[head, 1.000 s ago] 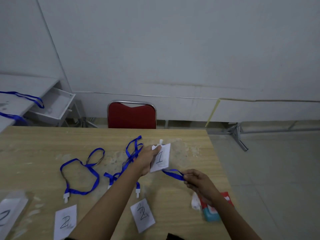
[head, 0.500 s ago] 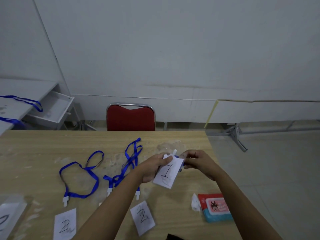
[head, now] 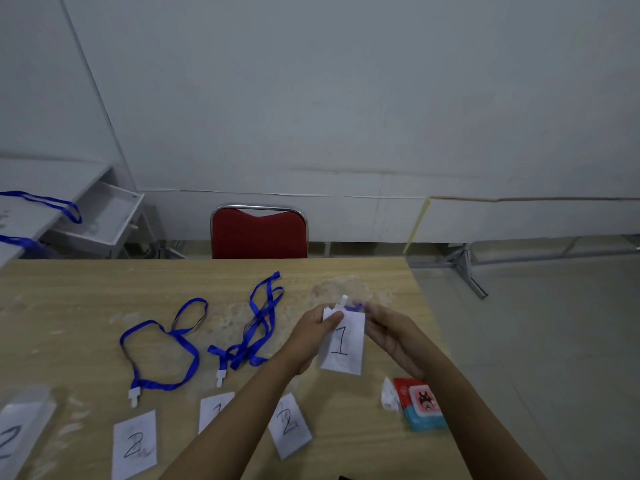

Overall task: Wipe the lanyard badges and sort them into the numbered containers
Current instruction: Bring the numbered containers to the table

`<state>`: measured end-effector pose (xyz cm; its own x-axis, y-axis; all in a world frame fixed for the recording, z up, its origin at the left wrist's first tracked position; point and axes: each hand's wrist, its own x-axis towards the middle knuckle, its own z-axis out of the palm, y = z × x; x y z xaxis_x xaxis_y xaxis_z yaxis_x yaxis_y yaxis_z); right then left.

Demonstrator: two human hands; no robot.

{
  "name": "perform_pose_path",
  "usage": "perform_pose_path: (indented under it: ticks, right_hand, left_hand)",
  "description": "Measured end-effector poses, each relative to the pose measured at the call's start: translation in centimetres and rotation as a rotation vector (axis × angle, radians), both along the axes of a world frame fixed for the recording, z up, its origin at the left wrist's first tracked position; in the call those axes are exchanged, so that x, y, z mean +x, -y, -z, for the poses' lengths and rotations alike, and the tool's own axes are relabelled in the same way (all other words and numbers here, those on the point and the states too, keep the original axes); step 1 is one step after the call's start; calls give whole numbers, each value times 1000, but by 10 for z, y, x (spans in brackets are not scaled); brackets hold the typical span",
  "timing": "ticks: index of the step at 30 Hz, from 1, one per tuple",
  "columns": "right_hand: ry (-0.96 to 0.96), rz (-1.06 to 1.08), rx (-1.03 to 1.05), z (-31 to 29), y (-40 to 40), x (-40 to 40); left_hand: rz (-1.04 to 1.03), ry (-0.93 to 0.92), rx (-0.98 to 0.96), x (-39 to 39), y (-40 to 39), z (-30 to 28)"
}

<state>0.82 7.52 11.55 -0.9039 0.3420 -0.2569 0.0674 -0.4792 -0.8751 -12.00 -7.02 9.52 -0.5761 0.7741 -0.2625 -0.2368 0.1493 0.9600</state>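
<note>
Badge marked "1" hangs between both hands.

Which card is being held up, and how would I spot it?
Look at the wooden table, near its right edge. Both hands, left hand and right hand, hold one badge above it. It shows a 1; two flat ones show 2.

A white badge marked "1" is held upright above the surface, its blue strap bunched at the top edge. Two badges marked "2" lie flat near the front edge, one partly hidden card between them. Two blue lanyards lie loosely coiled behind.
</note>
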Motion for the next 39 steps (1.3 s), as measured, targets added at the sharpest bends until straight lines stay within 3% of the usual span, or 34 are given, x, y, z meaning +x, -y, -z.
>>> perform_pose_path:
  ticks: [4,13,18,24,33,39]
  right_hand:
    - [87,76,214,8,27,8]
    - [112,224,198,17,87,16]
    - [120,133,220,23,130,37]
    - [178,43,211,41,191,80]
    - [282,-99,214,57,288,116]
    - [268,-216,338,52,341,99]
  left_hand:
    - [-61,-23,0,13,8,-2]
    - [-135,-72,-69,41,46,5]
    - [-179,-23,-53,69,90,10]
    - [-169,333,-2,117,175,20]
    - [-328,413,-120,166,285,34]
    - [-418,327,-125,166,348,25]
